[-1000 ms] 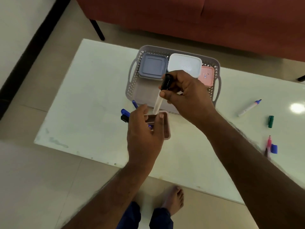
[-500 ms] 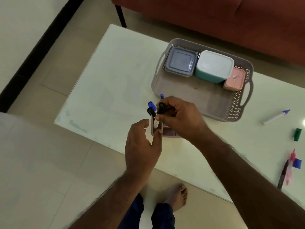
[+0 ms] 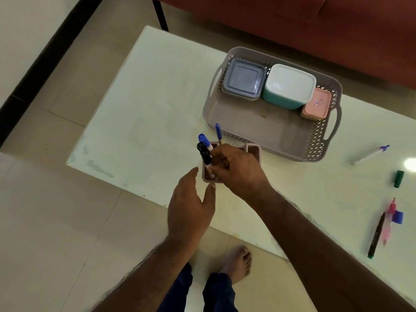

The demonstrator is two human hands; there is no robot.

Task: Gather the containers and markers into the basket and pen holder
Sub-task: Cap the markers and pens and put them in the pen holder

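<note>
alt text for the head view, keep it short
A person's right hand sets a black-capped marker into a pink pen holder while the open left hand hovers beside it. Behind, a grey basket holds three lidded containers; loose markers lie at right.

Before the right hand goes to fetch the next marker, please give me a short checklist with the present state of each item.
1. Black-capped marker seated in the pen holder: ok.
2. Right hand has let go its grip: cannot tell.
3. Left hand steadies the holder: not ok, it is open beside it.
4. Three containers inside the basket: ok.
5. Markers all gathered: not ok, the blue-capped marker and the green cap lie on the table.
</note>
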